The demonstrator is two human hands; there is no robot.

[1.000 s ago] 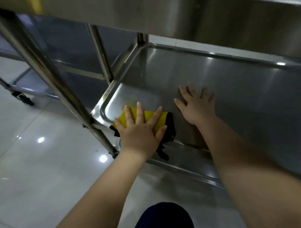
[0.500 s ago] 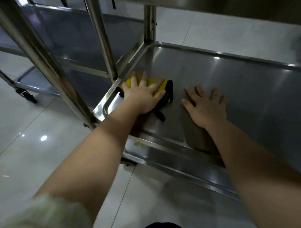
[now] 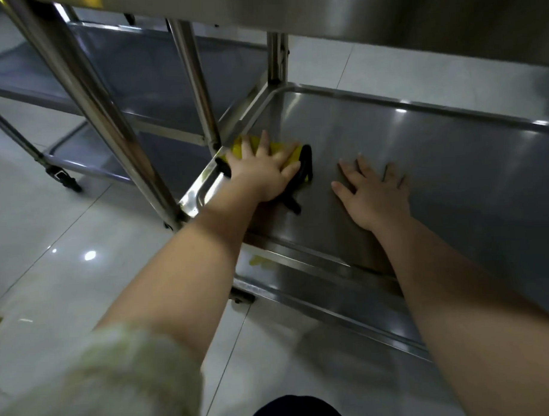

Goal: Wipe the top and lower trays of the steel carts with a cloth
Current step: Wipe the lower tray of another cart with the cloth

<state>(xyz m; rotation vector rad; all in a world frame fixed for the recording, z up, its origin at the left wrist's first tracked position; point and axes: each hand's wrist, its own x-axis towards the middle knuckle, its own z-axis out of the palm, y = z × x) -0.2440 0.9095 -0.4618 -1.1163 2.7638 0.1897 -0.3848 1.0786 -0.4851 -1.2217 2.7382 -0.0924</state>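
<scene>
Lower tray [image 3: 452, 158], centre frame: left hand [image 3: 262, 174], fingers spread flat, presses yellow cloth [image 3: 280, 148] into its left corner to wipe; right hand [image 3: 375, 195], fingers splayed, braces on steel

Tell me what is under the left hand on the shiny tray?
A yellow cloth with black edging, pressed flat on the lower tray by the left hand. Only its edges show; the hand covers its middle.

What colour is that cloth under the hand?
Yellow with black edging, seen in the head view.
</scene>
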